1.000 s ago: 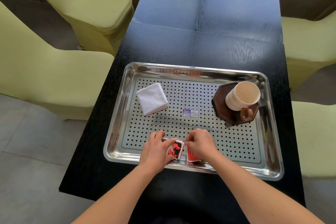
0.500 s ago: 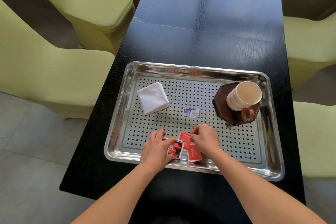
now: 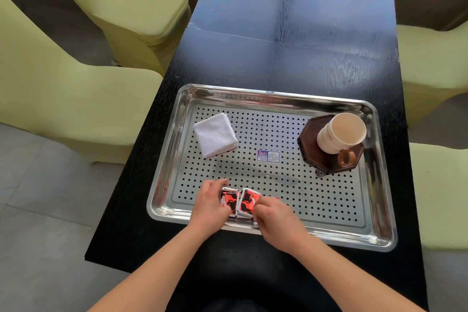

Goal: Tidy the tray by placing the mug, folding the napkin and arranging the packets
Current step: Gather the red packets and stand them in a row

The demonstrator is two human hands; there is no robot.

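Step in hand: the arranging of the red-and-black printed packets (image 3: 239, 202) is judged to be under way, along the near edge of the perforated stainless-steel tray (image 3: 278, 95).
Left hand (image 3: 211, 204): it is laid at the left side of the packets, fingers curled against the left-most one; the packet seems to be steadied there so that the row keeps straight. A full pinch cannot be told.
Right hand (image 3: 274, 218): fingertips are closed on the right edge of the second packet, apparently to slide it beside the first.
Packets: two are seen face up, touching, between the two hands; a third may lie under the right hand, but it is mostly hidden.
Mug: the cream ceramic mug (image 3: 340, 133) is set on the dark brown octagonal coaster (image 3: 310, 139) at the tray's far right, well apart from both hands.
Napkin: the white cloth napkin (image 3: 215, 138) is lying folded at the far left, untouched.
Remaining: only the squaring of the packets is judged outstanding.
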